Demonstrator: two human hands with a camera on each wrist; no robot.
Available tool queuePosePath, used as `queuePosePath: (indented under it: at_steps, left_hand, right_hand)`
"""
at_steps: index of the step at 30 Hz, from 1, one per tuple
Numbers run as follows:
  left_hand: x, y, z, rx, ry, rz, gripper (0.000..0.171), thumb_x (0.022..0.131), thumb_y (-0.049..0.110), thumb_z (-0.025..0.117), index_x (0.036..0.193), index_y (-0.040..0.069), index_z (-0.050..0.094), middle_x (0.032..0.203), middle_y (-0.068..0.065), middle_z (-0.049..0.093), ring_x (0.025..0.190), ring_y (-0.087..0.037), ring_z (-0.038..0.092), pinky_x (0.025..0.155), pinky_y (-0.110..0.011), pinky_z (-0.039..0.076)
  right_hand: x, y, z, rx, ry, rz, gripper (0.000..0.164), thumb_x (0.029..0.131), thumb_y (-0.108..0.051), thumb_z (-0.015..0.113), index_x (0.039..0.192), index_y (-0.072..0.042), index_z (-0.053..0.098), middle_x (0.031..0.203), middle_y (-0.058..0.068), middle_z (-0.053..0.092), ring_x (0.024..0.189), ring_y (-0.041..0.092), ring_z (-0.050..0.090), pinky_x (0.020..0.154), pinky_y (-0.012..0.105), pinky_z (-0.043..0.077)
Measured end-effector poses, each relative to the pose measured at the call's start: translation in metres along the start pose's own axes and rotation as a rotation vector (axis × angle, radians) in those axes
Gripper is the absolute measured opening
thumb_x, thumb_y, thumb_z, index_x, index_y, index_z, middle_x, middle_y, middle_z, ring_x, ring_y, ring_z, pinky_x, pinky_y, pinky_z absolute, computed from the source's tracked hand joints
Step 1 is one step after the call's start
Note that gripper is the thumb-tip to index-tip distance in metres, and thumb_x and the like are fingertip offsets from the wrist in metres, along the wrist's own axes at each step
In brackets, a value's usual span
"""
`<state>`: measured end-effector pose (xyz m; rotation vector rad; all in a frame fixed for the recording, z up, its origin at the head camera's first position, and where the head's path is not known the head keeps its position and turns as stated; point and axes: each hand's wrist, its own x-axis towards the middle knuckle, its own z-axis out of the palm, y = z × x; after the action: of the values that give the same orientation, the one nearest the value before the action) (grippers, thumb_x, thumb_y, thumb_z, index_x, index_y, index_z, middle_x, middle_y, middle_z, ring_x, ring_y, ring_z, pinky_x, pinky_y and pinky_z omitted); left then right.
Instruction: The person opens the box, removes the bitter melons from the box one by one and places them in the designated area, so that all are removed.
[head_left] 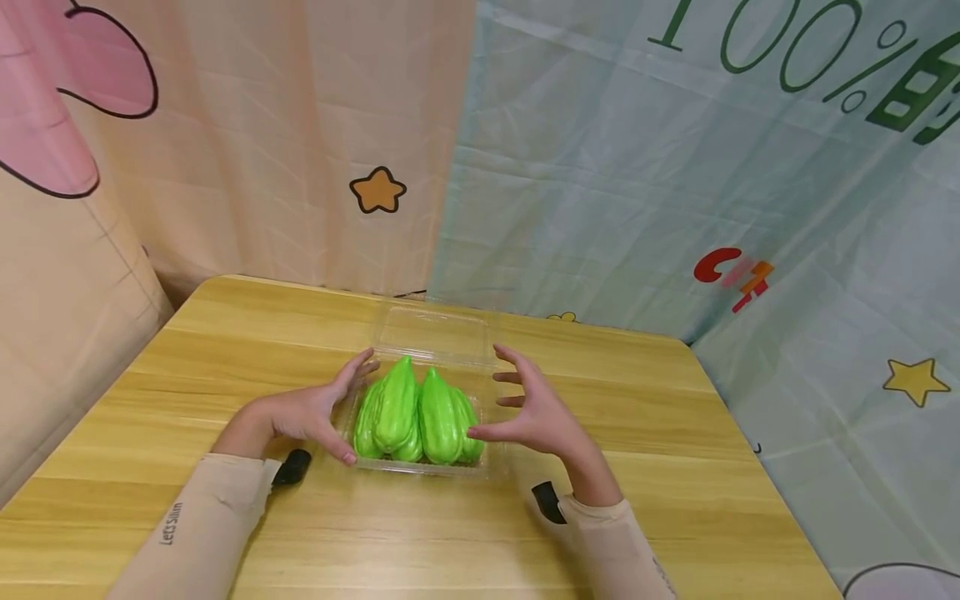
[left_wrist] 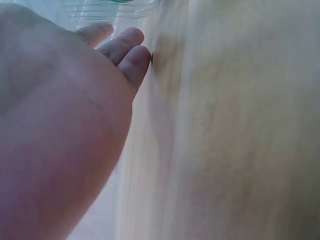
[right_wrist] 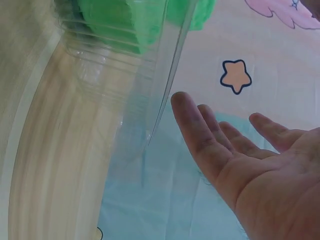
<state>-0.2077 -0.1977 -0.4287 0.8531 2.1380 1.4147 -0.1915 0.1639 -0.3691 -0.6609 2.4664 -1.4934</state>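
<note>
A clear plastic clamshell box (head_left: 450, 470) sits on the table with its lid (head_left: 435, 332) folded back. Several bright green, ribbed, pointed vegetables (head_left: 396, 408) that look like bitter melons lie heaped inside. At the box's left side is my left hand (head_left: 315, 410), fingers spread; whether it touches the wall I cannot tell. My right hand (head_left: 536, 408) hovers by the right side with fingers apart, holding nothing. In the right wrist view, a gap separates that hand (right_wrist: 260, 170) from the clear box wall (right_wrist: 110, 60). Part of the box shows beyond the left fingers (left_wrist: 135, 65) in the left wrist view.
The wooden table (head_left: 645, 467) extends around the box on all sides. Printed curtains (head_left: 600, 167) hang behind its far edge and along both sides. A black wrist device (head_left: 292, 467) shows at the left sleeve and another (head_left: 549, 502) at the right sleeve.
</note>
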Motion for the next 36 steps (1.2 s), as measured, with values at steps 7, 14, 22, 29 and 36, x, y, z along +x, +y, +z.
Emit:
queuePosePath:
  at_steps: [7, 14, 22, 29, 36]
  left_hand:
    - [0.000, 0.003, 0.002, -0.012, 0.002, -0.018, 0.148, 0.069, 0.017, 0.094, 0.155, 0.010, -0.026, 0.164, -0.023, -0.016, 0.146, -0.049, -0.011, 0.111, -0.070, 0.000]
    - [0.001, 0.003, 0.002, 0.004, 0.007, -0.014, 0.148, 0.069, 0.017, 0.094, 0.155, 0.010, -0.027, 0.163, -0.024, -0.016, 0.146, -0.049, -0.011, 0.111, -0.069, 0.000]
    - [0.002, 0.005, 0.001, 0.006, -0.006, 0.006, 0.147, 0.070, 0.016, 0.093, 0.154, 0.009, -0.027, 0.164, -0.024, -0.014, 0.147, -0.049, -0.009, 0.111, -0.069, 0.001]
    - [0.003, 0.012, 0.004, 0.028, -0.012, -0.047, 0.148, 0.069, 0.016, 0.094, 0.155, 0.011, -0.028, 0.164, -0.024, -0.015, 0.146, -0.050, -0.009, 0.111, -0.070, 0.001]
    - [-0.001, 0.020, 0.011, 0.039, -0.021, -0.110, 0.150, 0.069, 0.019, 0.095, 0.154, 0.012, -0.029, 0.163, -0.025, -0.015, 0.145, -0.053, -0.011, 0.110, -0.072, 0.002]
  right_hand:
    - [0.000, 0.002, 0.004, 0.071, -0.030, -0.021, 0.112, 0.071, -0.017, 0.094, 0.159, -0.027, 0.026, 0.160, 0.000, 0.024, 0.126, 0.048, 0.050, 0.090, 0.058, 0.052]
    - [0.003, 0.001, 0.011, 0.116, -0.046, -0.009, 0.108, 0.072, -0.014, 0.093, 0.157, -0.024, 0.029, 0.159, 0.002, 0.027, 0.115, 0.044, 0.060, 0.081, 0.041, 0.058]
    - [0.005, 0.001, 0.016, 0.101, -0.063, -0.003, 0.107, 0.071, -0.015, 0.094, 0.157, -0.021, 0.030, 0.158, 0.005, 0.029, 0.127, 0.037, 0.051, 0.079, 0.038, 0.059]
    - [0.005, 0.001, 0.018, 0.059, -0.067, -0.007, 0.106, 0.072, -0.018, 0.093, 0.157, -0.021, 0.030, 0.154, 0.006, 0.034, 0.126, 0.030, 0.052, 0.081, 0.036, 0.058]
    - [0.001, 0.003, 0.022, 0.024, -0.076, 0.014, 0.106, 0.072, -0.022, 0.093, 0.157, -0.021, 0.031, 0.152, 0.008, 0.038, 0.123, 0.029, 0.054, 0.079, 0.033, 0.057]
